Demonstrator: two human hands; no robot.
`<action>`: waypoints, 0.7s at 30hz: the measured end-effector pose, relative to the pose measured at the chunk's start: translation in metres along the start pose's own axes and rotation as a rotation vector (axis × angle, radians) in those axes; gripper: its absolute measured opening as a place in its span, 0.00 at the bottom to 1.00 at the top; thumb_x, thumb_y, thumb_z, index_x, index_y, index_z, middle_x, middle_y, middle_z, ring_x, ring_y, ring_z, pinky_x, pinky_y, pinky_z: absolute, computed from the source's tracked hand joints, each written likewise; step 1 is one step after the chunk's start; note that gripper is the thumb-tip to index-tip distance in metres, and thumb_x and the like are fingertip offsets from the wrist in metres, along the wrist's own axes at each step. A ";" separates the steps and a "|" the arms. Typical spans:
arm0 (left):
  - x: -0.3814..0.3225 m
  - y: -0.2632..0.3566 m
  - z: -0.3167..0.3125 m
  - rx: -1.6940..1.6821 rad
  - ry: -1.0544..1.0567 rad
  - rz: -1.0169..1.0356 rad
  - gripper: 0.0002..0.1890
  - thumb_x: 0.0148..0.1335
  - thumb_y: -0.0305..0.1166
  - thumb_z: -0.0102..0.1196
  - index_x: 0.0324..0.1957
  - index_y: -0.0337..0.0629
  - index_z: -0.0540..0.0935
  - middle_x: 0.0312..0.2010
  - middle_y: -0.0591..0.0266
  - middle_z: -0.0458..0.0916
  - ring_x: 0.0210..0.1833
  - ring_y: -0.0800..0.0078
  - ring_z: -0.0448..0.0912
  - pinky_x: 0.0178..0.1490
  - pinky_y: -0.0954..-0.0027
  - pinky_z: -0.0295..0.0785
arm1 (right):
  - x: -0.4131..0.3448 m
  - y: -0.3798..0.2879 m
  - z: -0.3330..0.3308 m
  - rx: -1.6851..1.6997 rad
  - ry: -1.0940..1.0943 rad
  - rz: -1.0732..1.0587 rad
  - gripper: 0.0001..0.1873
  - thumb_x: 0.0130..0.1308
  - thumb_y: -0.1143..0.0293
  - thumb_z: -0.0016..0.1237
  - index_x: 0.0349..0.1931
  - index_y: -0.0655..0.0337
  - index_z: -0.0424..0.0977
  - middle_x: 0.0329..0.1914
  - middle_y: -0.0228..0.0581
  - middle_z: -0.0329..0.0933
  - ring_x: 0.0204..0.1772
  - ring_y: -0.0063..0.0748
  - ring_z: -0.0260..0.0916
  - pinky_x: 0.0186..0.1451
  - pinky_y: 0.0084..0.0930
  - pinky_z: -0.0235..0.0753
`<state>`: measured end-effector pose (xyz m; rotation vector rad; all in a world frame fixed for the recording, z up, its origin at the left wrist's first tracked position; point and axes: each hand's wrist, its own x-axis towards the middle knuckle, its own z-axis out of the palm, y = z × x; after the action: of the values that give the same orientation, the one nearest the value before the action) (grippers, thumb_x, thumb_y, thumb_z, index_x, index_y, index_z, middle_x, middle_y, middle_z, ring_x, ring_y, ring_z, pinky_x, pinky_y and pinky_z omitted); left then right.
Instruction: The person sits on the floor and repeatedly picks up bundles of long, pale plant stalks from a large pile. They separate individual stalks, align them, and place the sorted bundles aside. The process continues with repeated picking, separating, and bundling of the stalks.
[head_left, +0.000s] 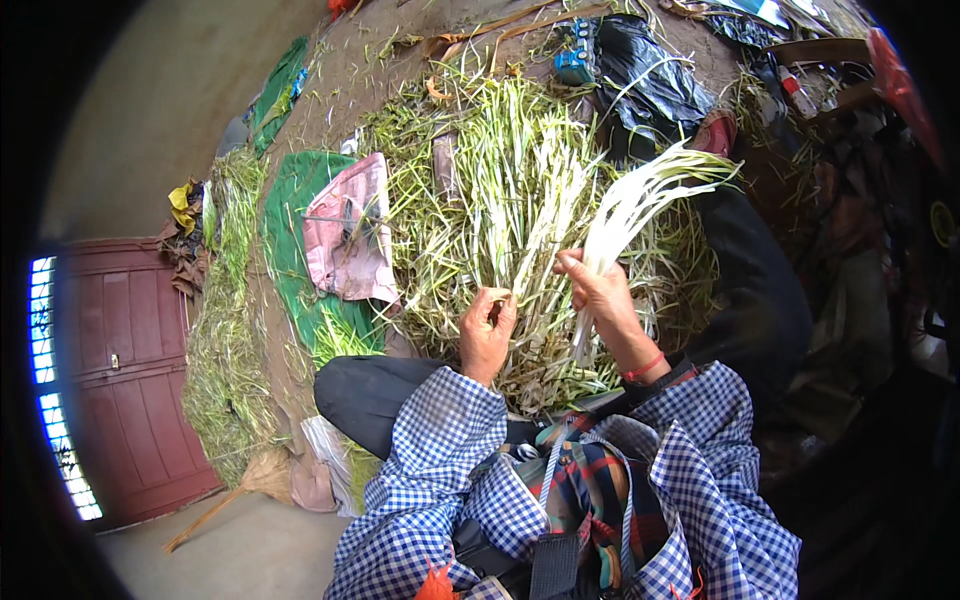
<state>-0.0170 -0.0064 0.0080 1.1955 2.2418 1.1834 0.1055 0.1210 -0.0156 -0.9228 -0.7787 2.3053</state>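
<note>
My right hand (600, 289) is closed around a bundle of pale stalks (626, 214), whose yellow-green leaf ends fan out to the upper right. To its left, my left hand (487, 330) has its thumb and forefinger pinched together at the end of a thin pale stalk (534, 251). Beneath both hands lies a wide heap of long green and white stalks (499, 176), with dry, brownish scraps (536, 375) at its near end. The exact plant cannot be told.
Left of the heap lie a pink cloth (349, 240) and green sheeting (281, 225). A straw broom (266, 476) rests near more cut greens (225, 390) by a red door (135, 360). A blue toy truck (576, 60) and black plastic bag (649, 75) lie beyond.
</note>
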 end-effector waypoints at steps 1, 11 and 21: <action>-0.002 0.004 0.000 0.007 -0.031 0.011 0.03 0.58 0.27 0.51 0.33 0.37 0.75 0.22 0.68 0.70 0.24 0.81 0.69 0.29 0.78 0.66 | 0.001 0.007 0.000 -0.036 -0.003 0.014 0.14 0.59 0.65 0.51 0.40 0.65 0.71 0.31 0.38 0.76 0.15 0.11 0.55 0.16 0.10 0.58; -0.001 0.038 -0.006 0.260 -0.216 -0.037 0.11 0.51 0.30 0.59 0.37 0.43 0.75 0.22 0.63 0.74 0.22 0.72 0.74 0.26 0.72 0.69 | 0.003 0.020 0.006 0.042 -0.036 0.122 0.13 0.54 0.69 0.56 0.36 0.61 0.68 0.18 0.23 0.64 0.15 0.13 0.56 0.17 0.13 0.57; 0.015 0.019 -0.001 0.003 0.009 -0.070 0.04 0.56 0.26 0.54 0.32 0.37 0.74 0.28 0.63 0.77 0.24 0.78 0.76 0.26 0.76 0.70 | -0.002 0.009 0.012 -0.137 -0.038 -0.023 0.14 0.57 0.68 0.53 0.41 0.64 0.71 0.28 0.32 0.77 0.15 0.10 0.56 0.16 0.10 0.56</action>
<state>-0.0166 0.0113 0.0246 1.1058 2.2734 1.1605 0.0951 0.1095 -0.0140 -0.9262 -0.9692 2.2782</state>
